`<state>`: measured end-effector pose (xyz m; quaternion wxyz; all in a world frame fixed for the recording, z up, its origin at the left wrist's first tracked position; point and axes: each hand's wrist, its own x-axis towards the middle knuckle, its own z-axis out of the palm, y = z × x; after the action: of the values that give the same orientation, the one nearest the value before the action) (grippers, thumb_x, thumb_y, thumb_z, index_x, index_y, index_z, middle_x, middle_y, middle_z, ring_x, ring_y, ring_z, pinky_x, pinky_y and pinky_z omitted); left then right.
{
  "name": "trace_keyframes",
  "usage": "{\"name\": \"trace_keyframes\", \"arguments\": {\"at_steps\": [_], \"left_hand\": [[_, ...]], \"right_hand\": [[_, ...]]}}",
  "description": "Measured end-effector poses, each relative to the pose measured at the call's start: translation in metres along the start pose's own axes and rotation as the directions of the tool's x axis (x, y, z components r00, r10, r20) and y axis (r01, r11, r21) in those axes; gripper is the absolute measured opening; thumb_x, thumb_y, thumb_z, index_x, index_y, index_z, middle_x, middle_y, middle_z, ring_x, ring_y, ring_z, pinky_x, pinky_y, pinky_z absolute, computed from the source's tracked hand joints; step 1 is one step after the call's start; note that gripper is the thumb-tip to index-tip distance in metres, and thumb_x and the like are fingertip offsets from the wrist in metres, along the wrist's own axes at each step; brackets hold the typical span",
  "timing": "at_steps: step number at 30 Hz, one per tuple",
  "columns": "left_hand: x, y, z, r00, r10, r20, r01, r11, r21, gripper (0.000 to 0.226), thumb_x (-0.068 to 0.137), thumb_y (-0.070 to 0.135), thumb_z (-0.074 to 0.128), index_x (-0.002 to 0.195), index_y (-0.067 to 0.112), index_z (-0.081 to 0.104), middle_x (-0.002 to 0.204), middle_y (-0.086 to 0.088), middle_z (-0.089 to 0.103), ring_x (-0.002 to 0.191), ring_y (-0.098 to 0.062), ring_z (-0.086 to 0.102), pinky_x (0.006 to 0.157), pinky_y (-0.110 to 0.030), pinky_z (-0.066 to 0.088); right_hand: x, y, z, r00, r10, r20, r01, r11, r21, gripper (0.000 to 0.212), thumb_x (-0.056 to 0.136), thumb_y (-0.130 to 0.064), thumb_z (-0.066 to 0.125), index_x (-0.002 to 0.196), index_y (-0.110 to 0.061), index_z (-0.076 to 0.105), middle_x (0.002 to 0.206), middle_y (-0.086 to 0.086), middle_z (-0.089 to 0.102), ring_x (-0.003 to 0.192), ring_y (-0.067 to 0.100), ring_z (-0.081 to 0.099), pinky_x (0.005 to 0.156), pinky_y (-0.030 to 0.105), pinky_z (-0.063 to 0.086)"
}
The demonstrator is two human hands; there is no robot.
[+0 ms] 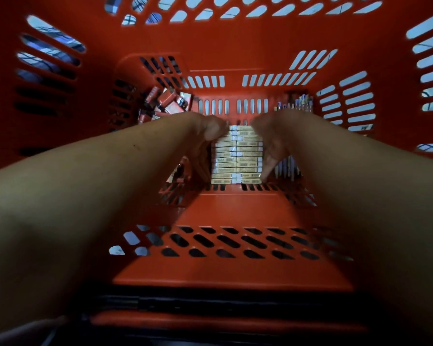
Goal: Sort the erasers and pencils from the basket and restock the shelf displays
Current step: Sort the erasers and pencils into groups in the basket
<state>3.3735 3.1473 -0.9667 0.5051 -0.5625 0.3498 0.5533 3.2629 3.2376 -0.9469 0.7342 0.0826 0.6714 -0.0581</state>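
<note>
**Sorting barely begun; stock in the basket**

The red basket point(223, 270) fills the view, seen from above, slotted walls on every side. Both forearms reach down into it to the bottom.

The left hand point(205, 146) and the right hand point(269, 146) flank a block of yellow boxes point(238, 156) that sits mid-floor, two columns wide and stacked in neat rows. Each hand is set against its own side of the block, the fingers looking fairly straight and pointing down along the box ends, so the block is squeezed between the two hands rather than pinched by either. The hands are blurred, so the exact lie of the thumbs is hard to tell.

A loose jumble of red boxes point(165, 101) lies in the far left corner, well apart from the block, and a few more red pieces show just beside the left hand. Pencils point(298, 103) stand or lean in the far right corner, with more showing just beside the right hand.

Whether the yellow and red boxes hold erasers cannot be read from here.

As a judgement, the task is at an early stage. All the stock in view is inside the basket, roughly grouped by kind. No shelf is in view, so how much restocking is done cannot be told. The step in hand looks like lifting the yellow block out whole. The red boxes and pencils are left to follow.
</note>
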Motion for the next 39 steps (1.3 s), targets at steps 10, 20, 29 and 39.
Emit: {"name": "trace_keyframes", "arguments": {"at_steps": [10, 20, 29, 39], "left_hand": [[0.004, -0.002, -0.001, 0.998, 0.034, -0.057, -0.032, 0.999, 0.032, 0.077, 0.101, 0.056, 0.025, 0.134, -0.009, 0.052, 0.114, -0.04, 0.064, 0.101, -0.055, 0.064, 0.078, -0.061, 0.056], [0.003, -0.014, -0.002, 0.994, 0.075, -0.076, -0.077, 0.997, -0.026, 0.074, 0.104, 0.051, 0.022, 0.108, -0.015, 0.056, 0.095, -0.038, 0.065, 0.1, -0.054, 0.064, 0.098, -0.066, 0.048], [0.002, -0.024, -0.003, 0.984, 0.152, -0.089, -0.155, 0.988, -0.027, 0.063, 0.105, 0.042, 0.032, 0.123, -0.012, 0.058, 0.104, -0.037, 0.068, 0.09, -0.051, 0.069, 0.079, -0.059, 0.056], [0.0, -0.028, -0.005, 0.984, 0.156, -0.089, -0.163, 0.985, -0.066, 0.066, 0.104, 0.041, 0.032, 0.127, -0.017, 0.054, 0.12, -0.041, 0.062, 0.102, -0.054, 0.065, 0.092, -0.064, 0.053]], "right_hand": [[-0.001, 0.001, -0.002, 0.999, 0.004, -0.045, -0.004, 1.0, 0.001, 0.061, 0.109, -0.047, 0.021, 0.112, -0.006, 0.066, 0.077, 0.026, 0.073, 0.063, 0.048, 0.071, 0.067, 0.069, 0.056], [-0.014, 0.017, -0.029, 0.992, 0.027, -0.119, -0.023, 0.999, 0.04, 0.074, 0.11, -0.043, 0.018, 0.12, 0.023, 0.049, 0.082, 0.039, 0.067, 0.052, 0.046, 0.069, 0.038, 0.043, 0.054], [0.002, 0.021, -0.034, 0.896, -0.22, -0.385, 0.055, 0.917, -0.396, 0.033, 0.099, -0.02, 0.059, 0.12, 0.005, 0.064, 0.114, 0.021, 0.071, 0.104, 0.038, 0.07, 0.094, 0.049, 0.056], [-0.009, 0.016, -0.024, 0.815, -0.418, -0.402, -0.032, 0.659, -0.752, 0.036, 0.101, -0.011, 0.053, 0.133, 0.005, 0.053, 0.129, 0.023, 0.06, 0.116, 0.035, 0.061, 0.098, 0.039, 0.052]]}}
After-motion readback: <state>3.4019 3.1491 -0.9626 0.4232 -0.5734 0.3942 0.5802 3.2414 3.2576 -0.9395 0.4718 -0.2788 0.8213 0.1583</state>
